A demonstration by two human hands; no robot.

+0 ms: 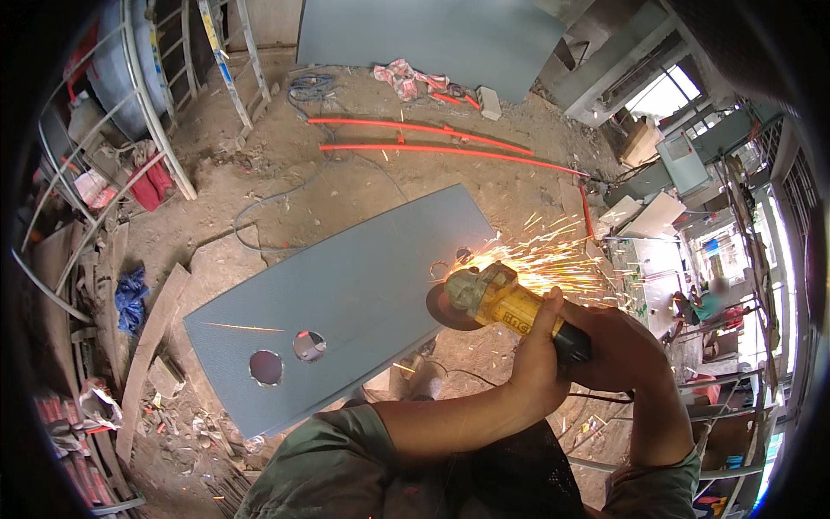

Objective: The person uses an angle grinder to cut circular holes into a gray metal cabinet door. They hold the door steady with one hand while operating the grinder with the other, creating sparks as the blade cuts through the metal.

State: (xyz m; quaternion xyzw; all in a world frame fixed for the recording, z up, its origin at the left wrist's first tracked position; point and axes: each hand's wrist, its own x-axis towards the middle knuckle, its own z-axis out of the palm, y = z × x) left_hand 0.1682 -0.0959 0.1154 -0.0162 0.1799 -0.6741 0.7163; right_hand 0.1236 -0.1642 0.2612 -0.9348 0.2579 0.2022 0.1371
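Note:
A yellow angle grinder with a dark body end is held over the right end of a grey sheet panel. My left hand wraps round it from the near side, thumb up along the body. My right hand closes round its dark rear end. The round cutting disc stands at the panel's right end, and bright sparks spray off to the right. Near that spot small round openings show in the panel. Two larger round holes, one of them, are cut through its left end.
Orange-red metal bars and a coiled cable lie on the dirt floor beyond the panel. Another large grey sheet lies at the back. Metal frames stand at left. A person sits far right.

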